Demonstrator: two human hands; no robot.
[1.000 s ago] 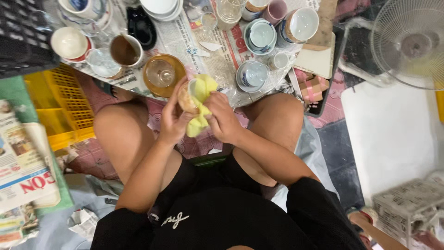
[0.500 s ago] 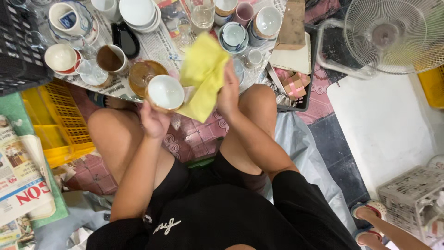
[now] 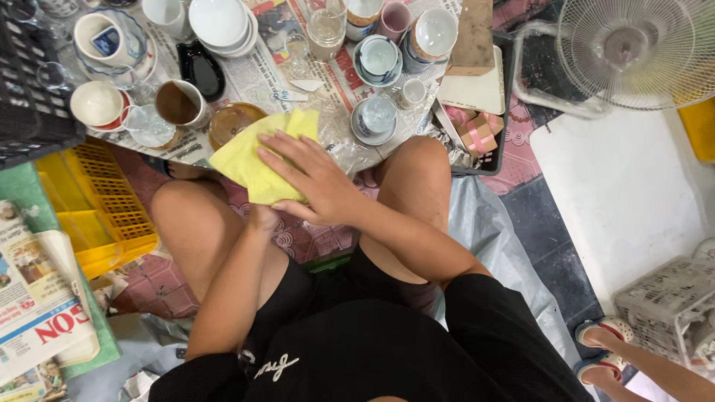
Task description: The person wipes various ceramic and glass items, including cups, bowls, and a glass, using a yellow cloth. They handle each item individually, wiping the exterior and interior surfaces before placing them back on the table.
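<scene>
We look down from the head camera at a seated person whose right hand (image 3: 309, 182) lies spread, fingers extended, flat on a yellow cloth (image 3: 257, 156) held above the knees at the near edge of the crockery. The left hand (image 3: 262, 217) is almost wholly hidden beneath the cloth; only its wrist shows, so we cannot tell whether it is clenched or what it grasps under the cloth. Just beyond the cloth, on the newspaper-covered worktop (image 3: 257, 74), we note an amber glass bowl (image 3: 232, 119), partly overlapped by the cloth's far edge. To its left stand a brown-lined mug (image 3: 179, 103), a clear glass dish (image 3: 149, 125) and a white bowl (image 3: 97, 103). Farther off sit a stack of white plates (image 3: 221, 24) and a black dish (image 3: 197, 68); to the right, a small cup on a saucer (image 3: 376, 119) and a white-and-blue bowl (image 3: 434, 33). At far left lies a yellow plastic crate (image 3: 97, 201) on the floor, with a white fan (image 3: 637, 48) at far right.
</scene>
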